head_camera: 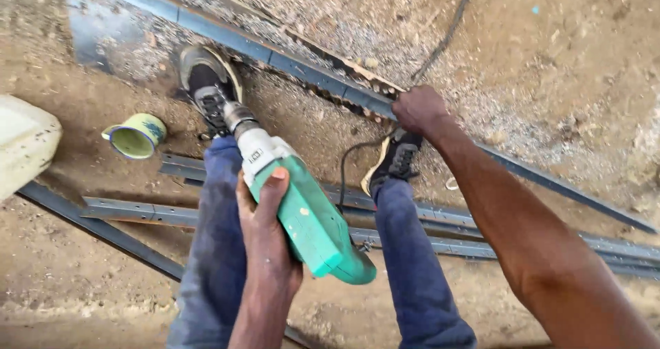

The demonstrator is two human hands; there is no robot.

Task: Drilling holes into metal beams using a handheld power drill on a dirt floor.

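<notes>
The left hand wraps its grip around the body of a green-and-white power drill, thumb laid along the plastic casing, the metal chuck pointing down toward the left shoe. The right hand reaches forward, its grip pressed closed around the long grey steel angle bar that runs diagonally across the ground; the fingers are hidden beneath the knuckles. A black power cord loops from the drill past the right shoe and away uphill. Both legs wear dusty blue trousers. More steel bars lie flat under the legs. The floor is bare reddish dirt scattered with sawdust and grit. A yellow-green enamel mug lies on its side at left, beside a pale plastic container cut off by the frame edge.
</notes>
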